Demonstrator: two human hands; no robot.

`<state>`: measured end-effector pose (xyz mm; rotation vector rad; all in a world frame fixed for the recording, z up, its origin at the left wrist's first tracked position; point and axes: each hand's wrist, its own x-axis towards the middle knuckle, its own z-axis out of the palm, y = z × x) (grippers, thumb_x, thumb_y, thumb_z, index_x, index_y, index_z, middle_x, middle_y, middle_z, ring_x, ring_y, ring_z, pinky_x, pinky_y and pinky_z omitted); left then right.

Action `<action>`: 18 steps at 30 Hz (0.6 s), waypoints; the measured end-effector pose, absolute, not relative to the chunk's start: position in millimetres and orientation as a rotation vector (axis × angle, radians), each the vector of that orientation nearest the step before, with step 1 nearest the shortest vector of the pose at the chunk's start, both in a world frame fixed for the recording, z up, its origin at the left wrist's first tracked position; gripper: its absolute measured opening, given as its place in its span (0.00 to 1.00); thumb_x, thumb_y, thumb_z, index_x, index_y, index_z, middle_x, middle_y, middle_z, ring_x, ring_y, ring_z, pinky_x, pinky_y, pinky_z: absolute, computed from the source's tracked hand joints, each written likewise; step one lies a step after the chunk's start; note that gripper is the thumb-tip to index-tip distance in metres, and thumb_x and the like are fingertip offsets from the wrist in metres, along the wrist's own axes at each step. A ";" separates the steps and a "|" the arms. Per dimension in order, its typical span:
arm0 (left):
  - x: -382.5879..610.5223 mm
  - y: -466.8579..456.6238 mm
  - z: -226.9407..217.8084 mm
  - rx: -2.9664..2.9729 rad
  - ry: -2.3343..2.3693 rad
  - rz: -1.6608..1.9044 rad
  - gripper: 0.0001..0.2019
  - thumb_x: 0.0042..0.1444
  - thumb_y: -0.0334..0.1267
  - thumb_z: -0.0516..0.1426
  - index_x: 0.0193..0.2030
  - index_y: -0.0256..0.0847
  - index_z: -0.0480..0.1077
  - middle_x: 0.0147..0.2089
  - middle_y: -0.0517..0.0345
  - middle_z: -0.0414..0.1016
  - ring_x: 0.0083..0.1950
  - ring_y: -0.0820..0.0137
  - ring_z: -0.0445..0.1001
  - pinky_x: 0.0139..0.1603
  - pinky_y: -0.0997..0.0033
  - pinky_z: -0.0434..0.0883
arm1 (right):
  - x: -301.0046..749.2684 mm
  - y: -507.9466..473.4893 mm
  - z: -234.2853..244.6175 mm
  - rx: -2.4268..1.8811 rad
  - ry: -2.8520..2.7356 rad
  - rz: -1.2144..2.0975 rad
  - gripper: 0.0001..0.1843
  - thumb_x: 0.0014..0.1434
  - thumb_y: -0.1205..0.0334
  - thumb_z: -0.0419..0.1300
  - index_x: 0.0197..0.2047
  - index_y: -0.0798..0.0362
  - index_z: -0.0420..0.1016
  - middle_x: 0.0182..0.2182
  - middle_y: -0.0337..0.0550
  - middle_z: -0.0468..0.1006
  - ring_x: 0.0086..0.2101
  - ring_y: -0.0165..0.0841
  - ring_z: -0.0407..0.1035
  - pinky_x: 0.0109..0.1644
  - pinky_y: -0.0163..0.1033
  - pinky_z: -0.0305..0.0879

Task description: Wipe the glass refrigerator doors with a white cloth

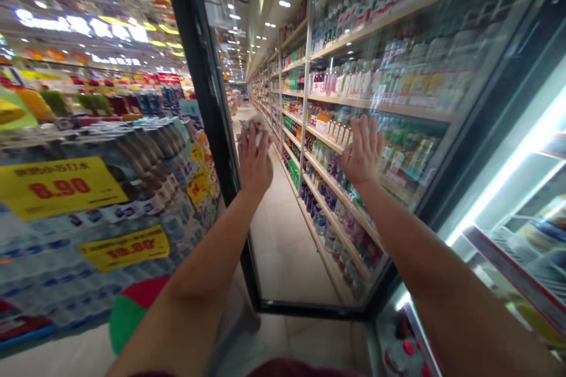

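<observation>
An open glass cooler door (309,129) with a black frame stands in front of me. My left hand (254,162) is closed around a crumpled whitish cloth (256,128) and holds it against the glass near the door's left edge. My right hand (363,153) lies flat on the glass, fingers stretched out, holding nothing. Through the glass I see an aisle of shelves with bottled drinks.
Stacked packs of bottled drinks (110,188) with yellow price signs fill the left side. The lit cooler interior (522,218) with wire shelves is at the right. A tiled aisle floor (283,235) runs ahead. A red and green object (132,312) lies low left.
</observation>
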<state>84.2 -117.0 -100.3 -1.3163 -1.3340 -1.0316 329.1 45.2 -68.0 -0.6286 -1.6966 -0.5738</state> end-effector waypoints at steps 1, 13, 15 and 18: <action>88.3 -115.7 -108.5 -1.316 -1.332 -1.030 0.24 0.73 0.34 0.45 0.74 0.39 0.57 0.81 0.52 0.35 0.80 0.53 0.33 0.79 0.42 0.43 | 328.8 45.0 -67.9 -0.627 -1.694 -0.570 0.35 0.64 0.63 0.46 0.74 0.57 0.58 0.72 0.52 0.59 0.73 0.44 0.45 0.75 0.61 0.45; 135.1 -83.4 -73.6 -1.382 -1.340 -0.995 0.28 0.69 0.29 0.46 0.75 0.40 0.57 0.80 0.49 0.43 0.80 0.59 0.31 0.78 0.42 0.46 | 331.7 44.8 -68.7 -0.575 -1.669 -0.598 0.33 0.68 0.59 0.45 0.73 0.58 0.58 0.71 0.52 0.60 0.74 0.42 0.44 0.75 0.58 0.45; 151.1 -71.4 -58.9 -1.388 -1.339 -1.026 0.28 0.70 0.31 0.44 0.76 0.37 0.53 0.80 0.49 0.41 0.80 0.61 0.28 0.78 0.45 0.44 | 334.7 46.0 -69.6 -0.535 -1.669 -0.597 0.33 0.69 0.55 0.43 0.73 0.59 0.58 0.71 0.54 0.61 0.74 0.42 0.44 0.75 0.57 0.45; 180.5 -57.0 -68.9 -1.546 -1.299 -0.943 0.26 0.72 0.31 0.42 0.74 0.35 0.55 0.78 0.47 0.49 0.80 0.65 0.28 0.79 0.49 0.43 | 341.4 46.9 -70.5 -0.496 -1.725 -0.596 0.36 0.71 0.47 0.40 0.73 0.60 0.58 0.71 0.55 0.61 0.74 0.44 0.44 0.75 0.57 0.46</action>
